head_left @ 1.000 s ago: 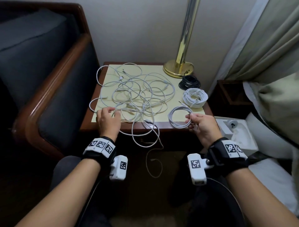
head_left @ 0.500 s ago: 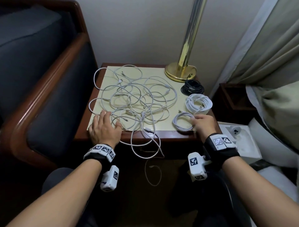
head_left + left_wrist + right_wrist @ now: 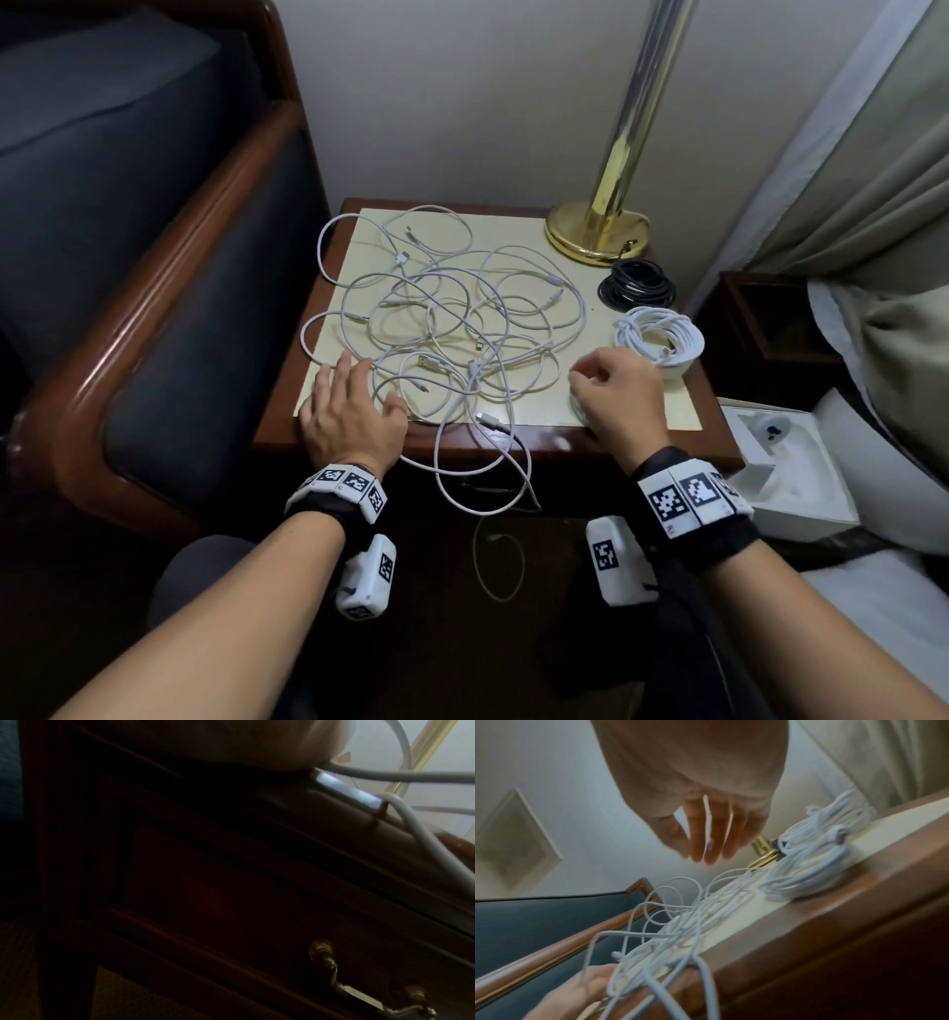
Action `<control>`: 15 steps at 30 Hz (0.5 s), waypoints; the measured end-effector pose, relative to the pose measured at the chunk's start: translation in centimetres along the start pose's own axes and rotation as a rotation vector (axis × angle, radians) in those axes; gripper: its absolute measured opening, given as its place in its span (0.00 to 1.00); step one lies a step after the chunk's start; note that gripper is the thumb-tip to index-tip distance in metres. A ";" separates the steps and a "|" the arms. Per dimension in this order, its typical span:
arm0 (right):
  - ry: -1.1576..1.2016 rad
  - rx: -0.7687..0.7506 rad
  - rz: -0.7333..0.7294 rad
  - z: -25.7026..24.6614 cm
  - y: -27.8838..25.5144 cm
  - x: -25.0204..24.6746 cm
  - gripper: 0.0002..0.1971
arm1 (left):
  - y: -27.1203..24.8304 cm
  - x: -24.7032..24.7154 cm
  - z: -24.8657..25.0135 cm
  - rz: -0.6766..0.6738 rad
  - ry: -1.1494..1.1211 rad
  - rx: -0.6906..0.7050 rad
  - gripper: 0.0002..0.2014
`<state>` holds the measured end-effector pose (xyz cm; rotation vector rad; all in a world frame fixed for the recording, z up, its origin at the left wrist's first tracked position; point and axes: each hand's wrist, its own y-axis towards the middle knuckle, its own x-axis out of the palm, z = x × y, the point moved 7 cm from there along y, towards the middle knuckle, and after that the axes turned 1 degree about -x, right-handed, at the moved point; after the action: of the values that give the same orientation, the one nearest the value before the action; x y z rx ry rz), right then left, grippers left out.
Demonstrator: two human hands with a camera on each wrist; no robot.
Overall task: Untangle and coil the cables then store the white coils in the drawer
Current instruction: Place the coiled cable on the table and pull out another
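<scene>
A tangle of white cables [image 3: 452, 329] covers the cream mat on the nightstand [image 3: 513, 447], and one loop hangs over the front edge. My left hand [image 3: 354, 411] lies flat on the tangle's near-left part, fingers spread. My right hand [image 3: 616, 395] hovers just above a small white coil [image 3: 808, 880] near the front right; its fingers [image 3: 706, 841] hang loose and hold nothing. A larger white coil [image 3: 660, 334] lies behind it, then a black coil [image 3: 637, 285]. The drawer front with its brass handle [image 3: 359, 990] is closed.
A brass lamp base [image 3: 595, 231] stands at the back right corner. A dark armchair with a wooden arm [image 3: 154, 308] flanks the left side. An open white box [image 3: 785, 462] sits low on the right, beside a curtain and bedding.
My right hand has let go of the small white coil and now hovers over it. My left hand has flattened onto the tangle.
</scene>
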<state>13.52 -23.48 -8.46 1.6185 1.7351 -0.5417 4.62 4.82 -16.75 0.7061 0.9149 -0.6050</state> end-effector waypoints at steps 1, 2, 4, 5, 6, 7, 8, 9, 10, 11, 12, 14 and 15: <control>0.034 -0.022 -0.105 -1.3 0.0 1.2 0.02 | 0.0 0.0 0.0 -0.007 0.004 -0.002 0.30; 0.046 -0.055 -0.209 -2.5 -0.1 2.4 0.04 | 0.0 0.1 0.0 -0.009 0.006 -0.004 0.30; -0.006 -0.159 -0.369 -4.5 -0.3 4.8 0.14 | 0.0 0.1 -0.1 -0.008 0.006 -0.003 0.30; -0.040 -0.201 -0.430 -5.2 -0.4 5.9 0.18 | 0.0 0.1 0.0 -0.009 0.007 -0.002 0.30; -0.076 -0.228 -0.484 -5.6 -0.4 6.9 0.21 | 0.1 0.1 -0.1 -0.011 0.008 -0.001 0.30; -0.114 -0.241 -0.530 -5.6 -0.4 7.9 0.22 | 0.1 0.2 -0.1 -0.012 0.008 0.000 0.30; -0.148 -0.248 -0.566 -5.6 -0.4 8.8 0.21 | 0.1 0.2 -0.1 -0.015 0.007 0.000 0.30; -0.171 -0.250 -0.581 -5.4 -0.2 9.5 0.19 | 0.1 0.3 -0.1 -0.020 0.005 0.000 0.31; -0.180 -0.255 -0.577 -5.4 -0.1 9.8 0.15 | 0.1 0.3 -0.2 -0.025 0.003 0.000 0.31; -0.169 -0.263 -0.561 -5.5 0.1 10.0 0.10 | 0.2 0.4 -0.2 -0.031 0.003 -0.001 0.32; -0.149 -0.266 -0.533 -5.7 0.4 9.9 0.07 | 0.2 0.3 -0.2 -0.040 0.002 -0.001 0.34; -0.103 -0.240 -0.442 -5.9 1.5 8.9 0.03 | 0.2 0.0 -0.1 -0.072 -0.008 0.007 0.39; -0.059 -0.200 -0.396 -6.0 2.2 8.1 0.03 | 0.1 -0.2 0.0 -0.097 -0.022 0.015 0.42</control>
<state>14.65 -13.35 -9.91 1.1151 2.0069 -0.5714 4.63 4.95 -16.56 0.6706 0.9289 -0.7048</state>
